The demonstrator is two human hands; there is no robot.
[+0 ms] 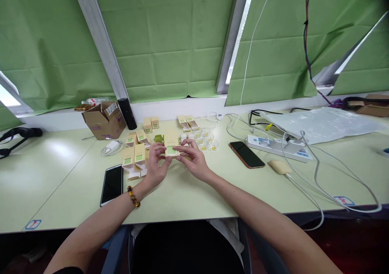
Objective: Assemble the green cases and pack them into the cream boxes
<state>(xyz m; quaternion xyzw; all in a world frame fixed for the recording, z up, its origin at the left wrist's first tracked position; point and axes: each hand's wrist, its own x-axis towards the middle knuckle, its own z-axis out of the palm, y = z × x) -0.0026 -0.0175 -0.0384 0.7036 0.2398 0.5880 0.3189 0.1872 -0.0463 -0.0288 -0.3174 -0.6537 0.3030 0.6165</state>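
Note:
Between both hands, a small tan cardboard box (172, 138) with a green window is held above the table. My left hand (157, 164) grips its left side, fingers bent around the edge. On the other side my right hand (194, 159) pinches the lower right edge, with fingers reaching over the front. Several similar tan boxes (139, 152) stand just left of my left hand, some with flaps open. Behind the held box sit small green items (158, 138), partly hidden. Several clear containers with yellow centres (204, 138) are grouped beyond my right hand.
A black-screened phone (112, 185) lies left of my left forearm; another phone (246, 154) lies to the right. A power strip (278, 147) with trailing white cables and a cream-coloured device (279, 167) occupy the right side. A brown carton (105, 120) and black cylinder (127, 114) stand at the back left.

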